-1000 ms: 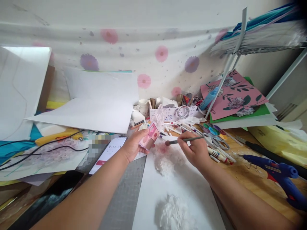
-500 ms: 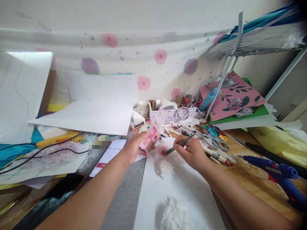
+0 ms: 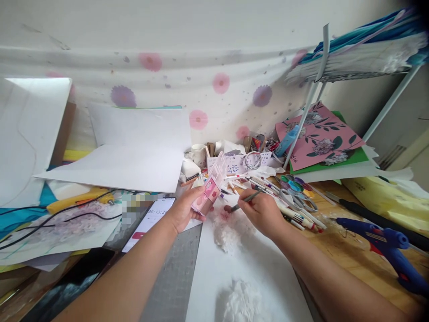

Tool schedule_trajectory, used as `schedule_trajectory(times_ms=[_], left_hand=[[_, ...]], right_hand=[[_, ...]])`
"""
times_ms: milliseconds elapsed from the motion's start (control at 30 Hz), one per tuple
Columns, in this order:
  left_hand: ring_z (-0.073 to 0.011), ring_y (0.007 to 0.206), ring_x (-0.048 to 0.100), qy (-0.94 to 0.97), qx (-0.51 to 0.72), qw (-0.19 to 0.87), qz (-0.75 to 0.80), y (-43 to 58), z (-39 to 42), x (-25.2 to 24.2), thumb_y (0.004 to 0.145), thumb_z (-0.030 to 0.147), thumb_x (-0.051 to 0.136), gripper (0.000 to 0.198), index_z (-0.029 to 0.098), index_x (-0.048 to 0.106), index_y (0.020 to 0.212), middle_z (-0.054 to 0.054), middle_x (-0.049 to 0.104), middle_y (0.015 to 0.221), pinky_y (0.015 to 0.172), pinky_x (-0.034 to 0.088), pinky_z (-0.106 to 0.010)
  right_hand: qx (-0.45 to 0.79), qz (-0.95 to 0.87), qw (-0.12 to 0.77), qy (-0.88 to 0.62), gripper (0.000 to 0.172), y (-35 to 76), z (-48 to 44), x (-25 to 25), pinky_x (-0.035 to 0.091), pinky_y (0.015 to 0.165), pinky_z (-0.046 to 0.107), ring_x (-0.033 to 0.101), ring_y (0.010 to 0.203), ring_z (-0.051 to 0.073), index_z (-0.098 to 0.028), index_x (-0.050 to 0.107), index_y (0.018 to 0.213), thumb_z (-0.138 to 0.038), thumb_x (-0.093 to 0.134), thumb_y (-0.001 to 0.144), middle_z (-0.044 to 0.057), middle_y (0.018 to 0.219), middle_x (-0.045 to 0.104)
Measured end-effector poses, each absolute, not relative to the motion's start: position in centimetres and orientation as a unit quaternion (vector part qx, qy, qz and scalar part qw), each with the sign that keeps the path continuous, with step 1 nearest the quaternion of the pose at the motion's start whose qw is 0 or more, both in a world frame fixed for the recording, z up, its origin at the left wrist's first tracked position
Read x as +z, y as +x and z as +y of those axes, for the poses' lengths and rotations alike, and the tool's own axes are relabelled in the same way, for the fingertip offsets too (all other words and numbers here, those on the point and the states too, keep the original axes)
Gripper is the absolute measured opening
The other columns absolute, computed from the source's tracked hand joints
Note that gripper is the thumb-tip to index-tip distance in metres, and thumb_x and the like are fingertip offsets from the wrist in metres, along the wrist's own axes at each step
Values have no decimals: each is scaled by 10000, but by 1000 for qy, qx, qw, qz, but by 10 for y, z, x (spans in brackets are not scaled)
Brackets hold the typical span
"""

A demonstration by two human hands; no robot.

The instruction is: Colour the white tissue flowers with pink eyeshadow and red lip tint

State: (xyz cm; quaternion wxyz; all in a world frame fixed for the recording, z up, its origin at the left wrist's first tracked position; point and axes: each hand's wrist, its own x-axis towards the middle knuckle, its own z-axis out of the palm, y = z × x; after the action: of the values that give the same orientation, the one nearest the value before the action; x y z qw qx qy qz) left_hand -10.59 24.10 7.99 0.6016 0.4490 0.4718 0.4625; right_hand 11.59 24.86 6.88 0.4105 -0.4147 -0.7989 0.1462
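Note:
My left hand (image 3: 186, 206) grips a small pink makeup compact (image 3: 205, 197) whose clear lid stands open. In my right hand (image 3: 260, 210) is a makeup brush (image 3: 246, 201) with a dark green handle, pinched between thumb and fingers. The brush's tip meets a ruffled white paper flower (image 3: 228, 237), which has a pink tint near its far side. Nearer me lies a second white paper flower (image 3: 244, 304). Both rest on a white sheet of paper (image 3: 209, 277).
A phone (image 3: 149, 223) showing a timer lies left of my left hand. Pens and markers (image 3: 268, 185), scissors (image 3: 303, 201) and a blue glue gun (image 3: 378, 239) are on the right. A yellow glue gun (image 3: 78, 199) with black cables sits left. Folded white paper (image 3: 134, 165) stands behind.
The brush tip has shifted slightly away from me and left over the tinted flower. My left hand still holds the compact. The whole view has drifted a little.

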Motion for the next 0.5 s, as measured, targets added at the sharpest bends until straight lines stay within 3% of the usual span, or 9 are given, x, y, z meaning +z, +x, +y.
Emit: schedule_trajectory(times_ms=[333, 500], left_hand=[[-255, 717, 726, 440, 474, 606, 464, -107, 240, 82, 806, 480, 643, 519, 251, 580, 1268, -91, 748, 991, 428, 488, -244], [-266, 735, 726, 444, 479, 608, 452, -111, 230, 91, 806, 528, 626, 542, 178, 616, 1219, -124, 751, 937, 437, 478, -244]], right_hand=[[225, -759, 469, -392, 130, 120, 247, 72, 421, 573, 273, 561, 557, 151, -194, 635, 659, -211, 577, 774, -4, 599, 628], [286, -671, 576, -368, 201, 127, 259, 82, 440, 535, 275, 537, 532, 148, -192, 580, 749, -333, 509, 875, -21, 559, 550]])
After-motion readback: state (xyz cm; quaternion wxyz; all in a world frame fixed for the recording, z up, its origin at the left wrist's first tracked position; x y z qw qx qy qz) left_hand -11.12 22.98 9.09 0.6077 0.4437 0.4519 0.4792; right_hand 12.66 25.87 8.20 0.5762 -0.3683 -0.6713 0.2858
